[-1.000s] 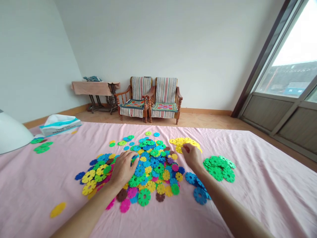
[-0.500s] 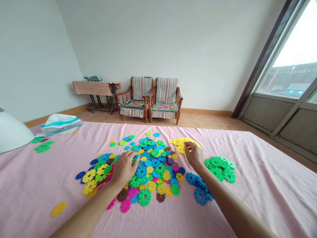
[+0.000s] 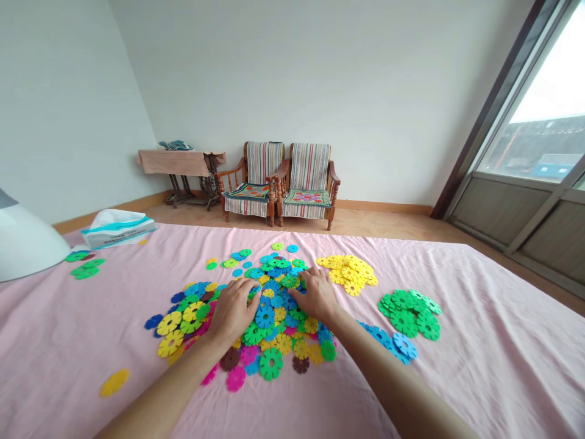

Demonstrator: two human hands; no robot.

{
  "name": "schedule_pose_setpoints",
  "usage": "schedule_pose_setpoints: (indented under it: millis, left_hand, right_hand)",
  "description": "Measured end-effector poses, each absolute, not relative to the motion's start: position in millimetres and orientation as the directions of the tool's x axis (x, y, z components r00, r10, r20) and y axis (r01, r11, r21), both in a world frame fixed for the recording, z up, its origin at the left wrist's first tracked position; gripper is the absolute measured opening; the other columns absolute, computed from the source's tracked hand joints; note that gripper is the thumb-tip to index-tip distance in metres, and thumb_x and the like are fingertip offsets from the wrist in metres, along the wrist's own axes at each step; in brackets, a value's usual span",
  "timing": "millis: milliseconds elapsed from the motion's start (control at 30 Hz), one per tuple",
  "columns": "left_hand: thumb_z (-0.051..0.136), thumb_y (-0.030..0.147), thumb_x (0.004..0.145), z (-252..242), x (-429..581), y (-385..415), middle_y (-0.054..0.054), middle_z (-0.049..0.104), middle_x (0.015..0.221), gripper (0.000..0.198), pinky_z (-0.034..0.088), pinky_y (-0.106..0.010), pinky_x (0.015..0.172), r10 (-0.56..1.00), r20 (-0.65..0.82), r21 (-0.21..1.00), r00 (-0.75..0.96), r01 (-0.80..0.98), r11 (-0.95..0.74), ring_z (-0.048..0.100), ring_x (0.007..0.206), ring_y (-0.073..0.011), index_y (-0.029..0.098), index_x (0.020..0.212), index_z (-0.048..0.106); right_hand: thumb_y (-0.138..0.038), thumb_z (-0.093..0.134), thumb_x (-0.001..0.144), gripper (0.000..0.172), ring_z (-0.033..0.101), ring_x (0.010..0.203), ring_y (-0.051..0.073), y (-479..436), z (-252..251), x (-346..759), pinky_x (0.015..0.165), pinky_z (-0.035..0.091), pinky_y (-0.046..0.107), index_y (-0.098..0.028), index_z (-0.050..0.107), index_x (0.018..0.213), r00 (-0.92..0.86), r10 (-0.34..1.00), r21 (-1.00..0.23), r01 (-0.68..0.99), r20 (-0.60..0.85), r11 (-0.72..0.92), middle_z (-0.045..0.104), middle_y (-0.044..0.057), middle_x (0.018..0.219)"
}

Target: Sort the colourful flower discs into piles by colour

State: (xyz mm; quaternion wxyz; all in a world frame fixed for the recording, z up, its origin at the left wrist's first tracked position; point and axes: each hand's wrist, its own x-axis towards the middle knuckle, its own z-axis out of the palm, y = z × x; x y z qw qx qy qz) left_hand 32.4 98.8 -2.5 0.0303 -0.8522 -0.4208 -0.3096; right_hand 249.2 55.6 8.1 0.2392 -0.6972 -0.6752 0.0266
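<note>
A heap of flat plastic flower-shaped discs in mixed colours lies on the pink sheet. My left hand rests on the heap's left-middle, fingers curled onto blue and green discs. On the heap's upper right lies my right hand, palm down with its fingers stretched over the discs. Sorted piles sit to the right: yellow discs, green discs, and blue discs partly hidden by my right forearm.
A tissue pack and several green discs lie at the far left by a white rounded object. One yellow disc lies alone at front left. Two wooden chairs and a small table stand by the wall.
My right hand has come back from the yellow pile to the mixed heap and now lies flat on it. My left hand has stayed on the heap.
</note>
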Motion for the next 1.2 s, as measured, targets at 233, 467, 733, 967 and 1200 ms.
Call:
schedule_pose_setpoints:
  millis: [233, 467, 733, 967, 1200]
  left_hand:
    - [0.048, 0.028, 0.088, -1, 33, 98, -0.006, 0.066, 0.096, 0.016, 0.048, -0.037, 0.084, 0.693, 0.561, 0.205, 0.453, 0.735, -0.646, 0.061, 0.092, -0.0234, 0.020, 0.093, 0.061]
    - [0.049, 0.028, 0.087, -1, 32, 98, -0.007, 0.066, 0.097, 0.017, 0.048, -0.038, 0.084, 0.697, 0.562, 0.221, 0.444, 0.732, -0.645, 0.061, 0.093, -0.0239, 0.020, 0.095, 0.062]
    - [0.049, 0.027, 0.087, 1, 33, 97, -0.006, 0.066, 0.096, 0.016, 0.048, -0.038, 0.084, 0.709, 0.551, 0.224, 0.441, 0.739, -0.635, 0.061, 0.093, -0.0244, 0.020, 0.094, 0.062]
    - [0.048, 0.028, 0.088, 0, 32, 99, -0.006, 0.066, 0.096, 0.016, 0.047, -0.037, 0.084, 0.699, 0.547, 0.200, 0.460, 0.739, -0.643, 0.060, 0.092, -0.0236, 0.020, 0.094, 0.061]
    - [0.048, 0.029, 0.089, 1, 33, 97, -0.006, 0.066, 0.095, 0.017, 0.048, -0.037, 0.084, 0.699, 0.548, 0.201, 0.461, 0.738, -0.644, 0.061, 0.092, -0.0237, 0.020, 0.093, 0.062]
  right_hand:
    - [-0.043, 0.063, 0.078, 0.032, 0.051, 0.106, 0.027, 62, 11, 245, 0.091, 0.033, 0.039, -0.019, 0.065, 0.099, 0.067, 0.963, -0.378, 0.925, 0.260, 0.037, 0.060, 0.010, 0.104]
    - [-0.027, 0.062, 0.075, 0.020, 0.052, 0.102, 0.025, 56, 14, 240, 0.087, 0.034, 0.036, -0.017, 0.061, 0.092, 0.091, 0.955, -0.419, 0.907, 0.283, 0.038, 0.061, 0.009, 0.102]
    - [-0.044, 0.065, 0.075, 0.038, 0.050, 0.106, 0.028, 56, 16, 240, 0.087, 0.034, 0.039, -0.019, 0.064, 0.103, 0.097, 0.965, -0.400, 0.916, 0.244, 0.009, 0.059, 0.011, 0.108]
    - [-0.035, 0.065, 0.074, 0.031, 0.052, 0.103, 0.026, 59, 18, 237, 0.086, 0.035, 0.036, -0.019, 0.063, 0.100, 0.104, 0.974, -0.413, 0.911, 0.202, -0.012, 0.060, 0.009, 0.105]
    - [-0.043, 0.066, 0.075, 0.035, 0.053, 0.102, 0.028, 56, 20, 235, 0.086, 0.035, 0.038, -0.021, 0.066, 0.102, 0.089, 0.968, -0.367, 0.930, 0.236, 0.004, 0.063, 0.010, 0.103]
